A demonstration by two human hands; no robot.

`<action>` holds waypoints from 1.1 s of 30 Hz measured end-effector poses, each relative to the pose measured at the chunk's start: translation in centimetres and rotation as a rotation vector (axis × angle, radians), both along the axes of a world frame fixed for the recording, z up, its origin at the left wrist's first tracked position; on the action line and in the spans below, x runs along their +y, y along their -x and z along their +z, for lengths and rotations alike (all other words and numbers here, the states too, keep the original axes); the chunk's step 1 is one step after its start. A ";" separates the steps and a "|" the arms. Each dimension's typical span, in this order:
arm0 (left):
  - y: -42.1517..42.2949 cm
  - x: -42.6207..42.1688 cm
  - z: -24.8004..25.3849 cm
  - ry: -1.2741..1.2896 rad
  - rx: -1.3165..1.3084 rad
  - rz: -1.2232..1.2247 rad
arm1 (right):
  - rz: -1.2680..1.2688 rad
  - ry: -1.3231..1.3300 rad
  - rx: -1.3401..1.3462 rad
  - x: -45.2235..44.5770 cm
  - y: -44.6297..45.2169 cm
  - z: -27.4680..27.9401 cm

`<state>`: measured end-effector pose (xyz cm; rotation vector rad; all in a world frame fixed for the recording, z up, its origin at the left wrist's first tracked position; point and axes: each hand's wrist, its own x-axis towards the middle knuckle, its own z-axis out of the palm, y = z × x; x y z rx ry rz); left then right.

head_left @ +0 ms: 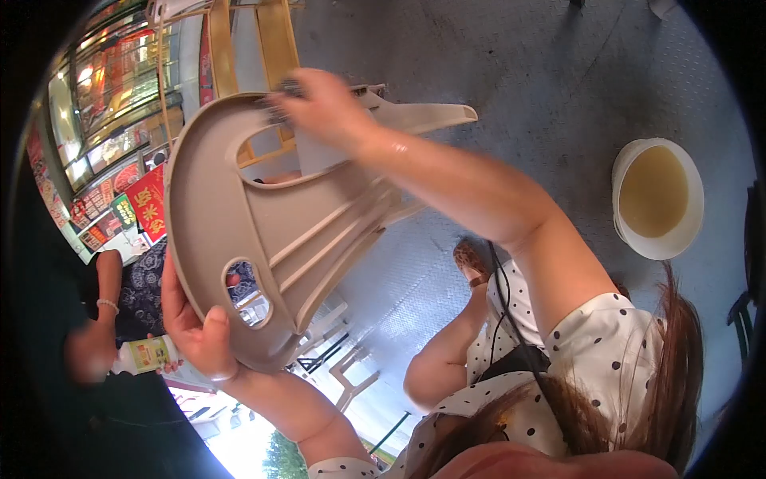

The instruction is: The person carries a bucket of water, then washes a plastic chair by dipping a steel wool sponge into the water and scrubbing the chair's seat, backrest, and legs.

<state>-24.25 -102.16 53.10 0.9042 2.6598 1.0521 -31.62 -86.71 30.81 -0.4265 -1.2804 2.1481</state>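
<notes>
A beige plastic chair (211, 184) is held up, tilted, with oval openings and ribs in it. My left hand (199, 335) is wrapped round its lower left edge, the thumb on the near face beside the small opening. My right hand (323, 108) is at the chair's upper edge, above the large opening, closed on a dark scouring pad (287, 92). Motion blurs the pad and the fingers. A chair leg (431, 117) sticks out to the right, past my right hand.
A white bucket (696, 199) of murky water stands on the grey floor (511, 72) at the right. Another person's hand (92, 351) holds a labelled bottle (148, 355) at the lower left. Wooden chair parts (279, 44) are behind the held chair, with signs (148, 203) farther left.
</notes>
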 end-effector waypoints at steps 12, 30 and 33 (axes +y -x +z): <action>0.6 0.3 0.8 0.010 -0.026 -0.015 | 0.184 0.094 -0.412 -0.4 3.3 -11.8; 0.8 0.9 0.8 -0.043 -0.072 -0.007 | 0.084 -0.023 -0.287 -0.9 -5.9 -8.2; 0.8 0.5 0.8 -0.059 -0.074 0.015 | -0.267 -0.221 0.242 -4.3 -8.5 -0.3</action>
